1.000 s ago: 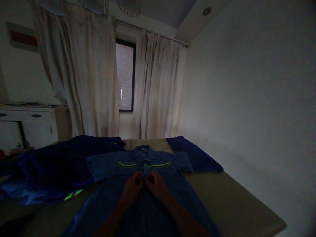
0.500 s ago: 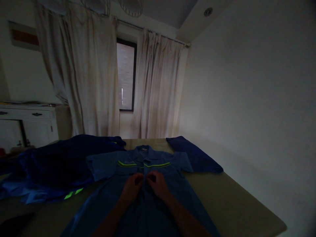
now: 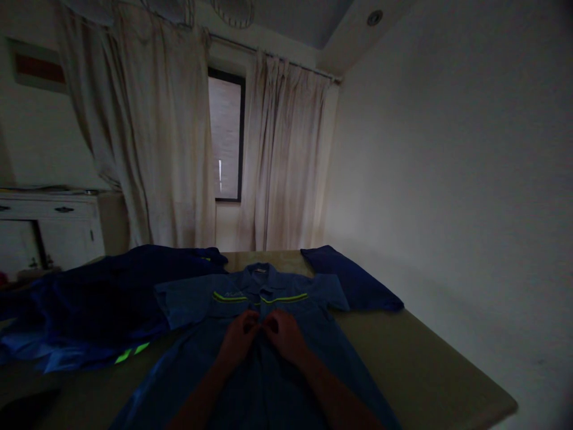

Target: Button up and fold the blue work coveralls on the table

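A blue work shirt (image 3: 286, 298) with a yellow-green reflective stripe across the chest lies flat, front up, on the table (image 3: 430, 370), collar away from me. My left hand (image 3: 239, 340) and my right hand (image 3: 283, 335) meet at the shirt's centre placket just below the stripe. Both pinch the front edges of the cloth with fingers curled; fingertips almost touch. The room is dim, so any button under the fingers is hidden.
A heap of darker blue clothes (image 3: 89, 304) with reflective strips lies at the left. A folded blue garment (image 3: 353, 280) sits at the far right. A white dresser (image 3: 49, 227) stands left, curtains (image 3: 286, 161) and a window behind, a bare wall on the right.
Both hands stay pinched at the shirt's placket, fingertips drawing slightly closer together. The view shifts a little; nothing else moves.
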Demonstrator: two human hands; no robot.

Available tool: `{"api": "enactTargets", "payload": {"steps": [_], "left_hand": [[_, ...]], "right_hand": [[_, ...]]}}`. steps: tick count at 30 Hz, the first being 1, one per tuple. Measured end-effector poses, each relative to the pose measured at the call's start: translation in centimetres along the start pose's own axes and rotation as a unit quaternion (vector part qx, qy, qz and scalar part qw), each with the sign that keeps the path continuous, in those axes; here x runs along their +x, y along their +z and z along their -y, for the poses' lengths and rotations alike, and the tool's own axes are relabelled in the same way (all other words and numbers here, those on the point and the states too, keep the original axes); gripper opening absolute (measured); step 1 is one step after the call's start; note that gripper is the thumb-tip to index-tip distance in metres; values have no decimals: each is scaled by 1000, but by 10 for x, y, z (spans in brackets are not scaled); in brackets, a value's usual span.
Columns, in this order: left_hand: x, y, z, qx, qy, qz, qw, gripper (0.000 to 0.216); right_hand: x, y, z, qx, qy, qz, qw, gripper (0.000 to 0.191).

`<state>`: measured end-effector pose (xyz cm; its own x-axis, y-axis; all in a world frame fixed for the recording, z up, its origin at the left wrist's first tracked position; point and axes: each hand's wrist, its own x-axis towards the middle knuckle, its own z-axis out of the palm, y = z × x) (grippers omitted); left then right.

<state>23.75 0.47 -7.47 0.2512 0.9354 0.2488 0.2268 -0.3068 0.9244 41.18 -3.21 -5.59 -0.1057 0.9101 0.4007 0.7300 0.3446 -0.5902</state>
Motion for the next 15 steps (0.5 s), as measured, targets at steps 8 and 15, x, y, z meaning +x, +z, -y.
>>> {"api": "enactTargets", "payload": {"steps": [8,15], "left_hand": [[6,-4,2,-42,-35,-3,999,51],[4,-5,-1,-59,-43,-8,997,47]], "right_hand": [[-2,-5,12,-59,-21,0,998,8],[-2,-3,15,-78,-6,0,997,11]]}}
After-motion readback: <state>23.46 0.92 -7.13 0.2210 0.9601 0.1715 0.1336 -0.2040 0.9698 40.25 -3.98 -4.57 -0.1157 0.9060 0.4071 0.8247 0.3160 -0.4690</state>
